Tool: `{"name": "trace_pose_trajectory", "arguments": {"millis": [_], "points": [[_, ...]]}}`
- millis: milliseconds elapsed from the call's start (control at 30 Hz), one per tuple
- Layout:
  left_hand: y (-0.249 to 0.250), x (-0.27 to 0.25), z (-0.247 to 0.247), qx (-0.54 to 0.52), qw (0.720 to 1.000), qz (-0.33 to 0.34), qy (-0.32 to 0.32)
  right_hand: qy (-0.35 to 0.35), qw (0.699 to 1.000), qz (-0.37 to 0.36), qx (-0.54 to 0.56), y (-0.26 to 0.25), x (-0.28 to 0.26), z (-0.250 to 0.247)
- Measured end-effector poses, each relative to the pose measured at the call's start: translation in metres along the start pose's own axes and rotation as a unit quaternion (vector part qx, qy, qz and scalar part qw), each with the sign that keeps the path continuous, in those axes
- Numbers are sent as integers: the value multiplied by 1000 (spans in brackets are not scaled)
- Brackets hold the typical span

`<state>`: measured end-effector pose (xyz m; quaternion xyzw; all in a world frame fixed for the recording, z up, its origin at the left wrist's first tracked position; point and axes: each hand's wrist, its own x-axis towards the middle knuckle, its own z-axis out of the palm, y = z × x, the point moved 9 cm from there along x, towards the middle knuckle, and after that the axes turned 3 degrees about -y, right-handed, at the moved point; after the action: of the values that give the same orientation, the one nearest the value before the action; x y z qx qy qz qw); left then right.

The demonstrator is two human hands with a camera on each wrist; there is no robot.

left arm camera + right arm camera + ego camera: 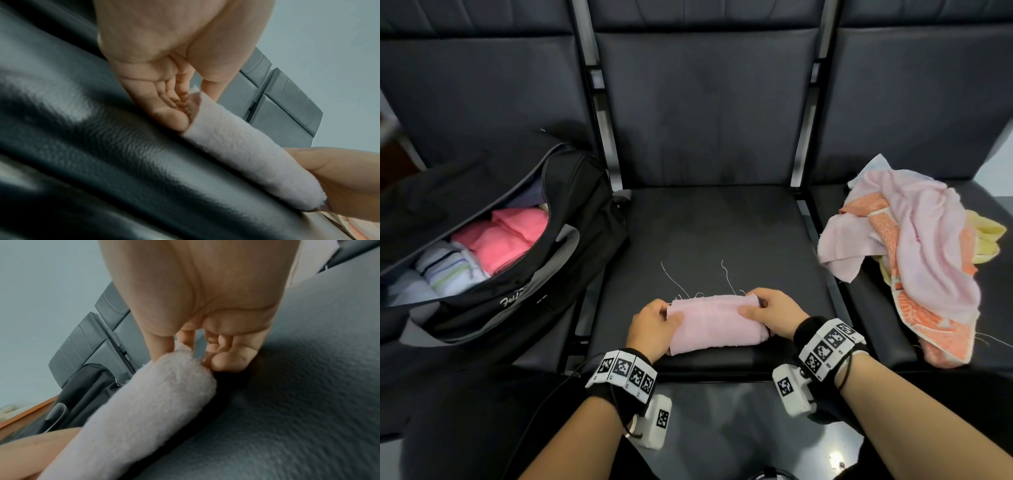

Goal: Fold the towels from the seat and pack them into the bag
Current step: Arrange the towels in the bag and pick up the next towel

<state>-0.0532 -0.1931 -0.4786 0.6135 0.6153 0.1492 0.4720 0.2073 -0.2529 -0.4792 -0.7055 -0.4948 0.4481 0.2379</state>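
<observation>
A folded pale pink towel [714,323] lies near the front edge of the middle black seat [709,233], with loose threads trailing off its far side. My left hand [654,325] grips its left end, thumb on top. My right hand [770,313] grips its right end the same way. The left wrist view shows the pink towel [242,152] as a thick roll between my left hand [174,104] and the other hand's thumb. In the right wrist view, my right hand [195,352] pinches the pink towel [148,410] at its end.
An open black bag [524,260] sits on the left seat, holding folded pink, striped and white towels. A loose pile of pink, orange and yellow towels [914,257] lies on the right seat. Black seat backs rise behind.
</observation>
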Motion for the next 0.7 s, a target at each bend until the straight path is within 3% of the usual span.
{"name": "trace_pose_trajectory", "arguments": {"millis": [167,300,400,500,700], "points": [[0,-6,-6,-13,999,-30,5,6,1000,-4,-19,-6,-7,2],[24,-13,-9,111,994,23,10,-1,999,-51,-16,-31,-23,-1],[65,-31,14,148,975,129,-100,-21,992,-121,-8,-70,-42,-6],[93,-52,36,118,955,180,-203,-32,974,-192,-113,-117,-66,-11],[129,-71,34,19,956,210,-205,-27,936,-265,-231,-176,-105,-28]]}}
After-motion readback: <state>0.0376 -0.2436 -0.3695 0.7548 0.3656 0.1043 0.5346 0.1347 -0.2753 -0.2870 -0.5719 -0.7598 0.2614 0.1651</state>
